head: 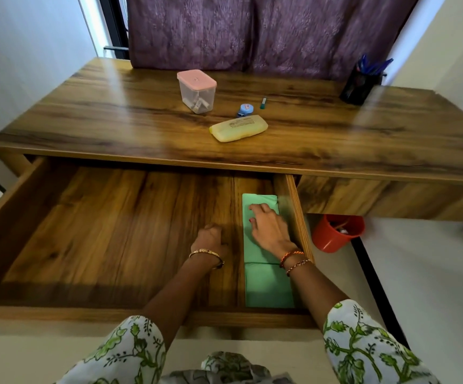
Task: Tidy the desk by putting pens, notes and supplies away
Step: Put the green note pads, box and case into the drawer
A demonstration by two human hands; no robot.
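Observation:
The wide wooden drawer is pulled out below the desk top. Two green note sheets lie end to end along the drawer's right wall. My right hand rests flat on the far sheet, fingers spread. My left hand is curled into a loose fist on the drawer floor just left of the sheets, holding nothing I can see. On the desk top lie a yellow case, a small blue sharpener, a short green pen-like item and a clear container with a pink lid.
A black mesh pen holder with blue pens stands at the desk's back right. A red bucket sits on the floor under the desk, right of the drawer. A purple curtain hangs behind the desk.

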